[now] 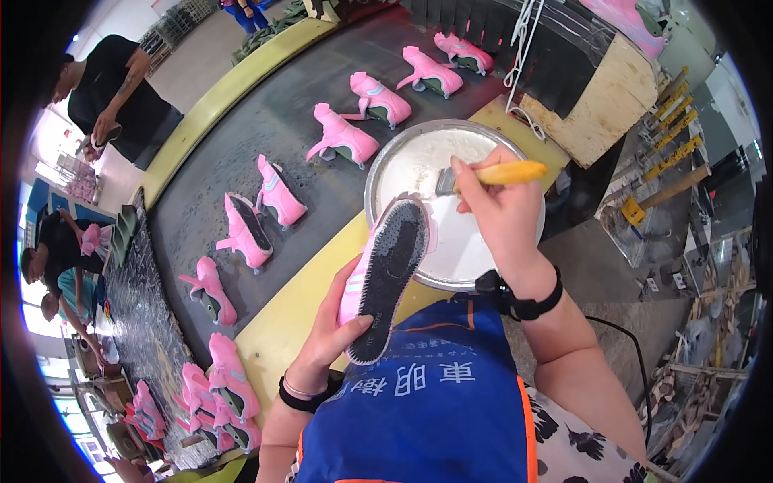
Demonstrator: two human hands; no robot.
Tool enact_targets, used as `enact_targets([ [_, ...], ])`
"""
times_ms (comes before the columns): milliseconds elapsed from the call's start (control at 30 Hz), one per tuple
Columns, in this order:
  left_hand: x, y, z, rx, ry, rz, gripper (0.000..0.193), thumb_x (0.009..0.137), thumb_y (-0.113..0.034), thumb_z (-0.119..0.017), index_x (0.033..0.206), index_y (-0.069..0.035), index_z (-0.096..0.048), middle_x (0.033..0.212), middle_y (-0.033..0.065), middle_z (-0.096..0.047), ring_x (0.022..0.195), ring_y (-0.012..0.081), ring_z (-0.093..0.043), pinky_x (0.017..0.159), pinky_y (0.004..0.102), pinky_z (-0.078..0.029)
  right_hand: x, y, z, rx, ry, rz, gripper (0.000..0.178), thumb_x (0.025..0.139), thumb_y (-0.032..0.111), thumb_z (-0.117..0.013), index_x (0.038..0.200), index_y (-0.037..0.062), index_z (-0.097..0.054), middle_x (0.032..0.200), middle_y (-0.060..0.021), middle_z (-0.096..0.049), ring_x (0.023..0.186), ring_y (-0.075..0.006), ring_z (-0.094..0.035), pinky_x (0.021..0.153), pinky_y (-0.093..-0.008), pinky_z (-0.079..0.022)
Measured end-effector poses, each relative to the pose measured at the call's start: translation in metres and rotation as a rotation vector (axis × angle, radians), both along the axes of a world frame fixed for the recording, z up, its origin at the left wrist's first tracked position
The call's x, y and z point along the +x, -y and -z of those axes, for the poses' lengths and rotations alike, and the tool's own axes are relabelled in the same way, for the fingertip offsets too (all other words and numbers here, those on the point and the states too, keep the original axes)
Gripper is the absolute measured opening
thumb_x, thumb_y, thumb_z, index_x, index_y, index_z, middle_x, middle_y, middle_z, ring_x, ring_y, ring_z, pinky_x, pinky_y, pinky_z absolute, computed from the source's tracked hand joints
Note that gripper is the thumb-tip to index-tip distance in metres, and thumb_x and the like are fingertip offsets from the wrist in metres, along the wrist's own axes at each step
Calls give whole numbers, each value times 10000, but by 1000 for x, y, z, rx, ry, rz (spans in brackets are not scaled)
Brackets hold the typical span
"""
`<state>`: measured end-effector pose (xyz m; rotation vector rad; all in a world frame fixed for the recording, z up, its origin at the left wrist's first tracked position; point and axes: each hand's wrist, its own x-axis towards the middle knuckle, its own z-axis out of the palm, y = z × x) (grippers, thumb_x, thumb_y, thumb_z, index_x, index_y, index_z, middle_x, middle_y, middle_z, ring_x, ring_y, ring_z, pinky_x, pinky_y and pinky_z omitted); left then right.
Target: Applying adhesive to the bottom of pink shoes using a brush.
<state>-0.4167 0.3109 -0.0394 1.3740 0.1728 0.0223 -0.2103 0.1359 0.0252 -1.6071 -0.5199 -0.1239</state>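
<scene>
My left hand [332, 330] grips a pink shoe upper [357, 283] by its heel end, with the dark stitched underside [391, 274] turned up toward me. The toe end reaches over the rim of a round metal basin [372, 183] that holds white paste [451, 241]. In my right hand [507, 213] is a brush [503, 173] with a yellow handle, held between thumb and fingers. Its bristles are at the white paste, close to the shoe upper's toe; whether they touch it I cannot tell.
Several more pink shoe uppers [344, 135] lie in a row along the dark conveyor belt [314, 213], edged by yellow boards [266, 342]. A cluster of uppers [229, 378] sits at the lower left. Another person [121, 88] stands beyond the belt. A wooden panel [596, 97] stands at the right.
</scene>
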Motion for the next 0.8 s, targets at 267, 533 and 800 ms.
enact_targets([
  [267, -3, 2, 7, 166, 32, -36, 885, 814, -161, -713, 1568, -21, -272, 1491, 180, -445, 1390, 264, -446, 1164, 392, -332, -55, -12, 8, 25, -64, -176, 298, 919, 152, -782, 779, 35, -546, 624, -13, -605, 548, -52, -557, 511, -238, -425],
  [533, -13, -5, 9, 44, 25, -60, 871, 824, -132, -688, 1577, -28, -262, 1489, 176, -448, 1363, 262, -469, 1140, 396, -371, -83, 1, 6, -60, 24, -320, 256, 921, 87, -756, 785, 41, -544, 635, -10, -559, 586, -49, -497, 526, -252, -406],
  [800, -19, -10, 13, 12, 35, 22, 891, 799, -179, -689, 1570, -7, -277, 1487, 172, -452, 1391, 261, -447, 1159, 395, -340, -37, -8, 17, -71, 49, -278, 242, 920, 96, -731, 788, 26, -541, 617, -18, -593, 548, -55, -549, 491, -248, -405],
])
